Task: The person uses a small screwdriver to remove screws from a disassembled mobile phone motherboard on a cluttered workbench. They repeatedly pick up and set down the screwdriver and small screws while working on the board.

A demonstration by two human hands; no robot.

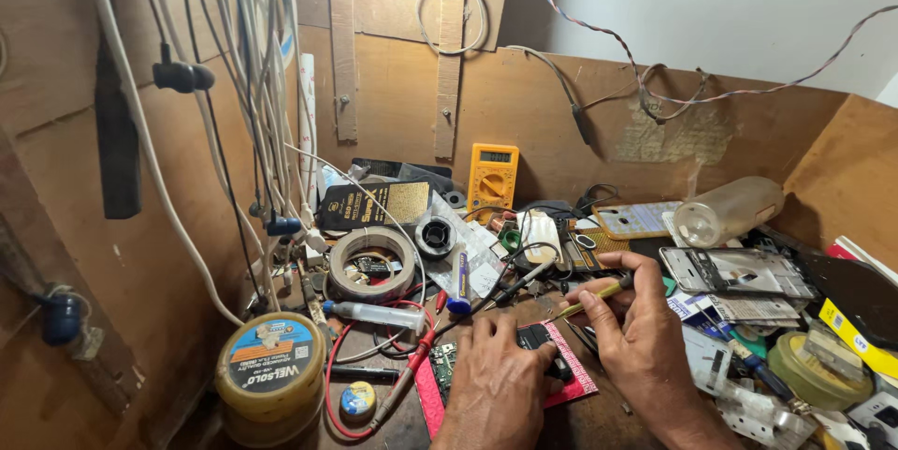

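My left hand [494,377] presses down on a small black part [536,336] lying on a red mat [572,373], next to a green circuit board [442,363]. My right hand [629,324] grips a thin yellow-handled tool [591,297], its tip pointing left toward the black part. Both hands sit low in the middle of a cluttered wooden bench.
A yellow tin [270,370] stands at front left, beside a tape roll [372,260] and a syringe [376,314]. A yellow multimeter [493,176] leans on the back wall. A clear bottle [729,210], phone frame [736,271] and small parts crowd the right. Cables [253,85] hang at left.
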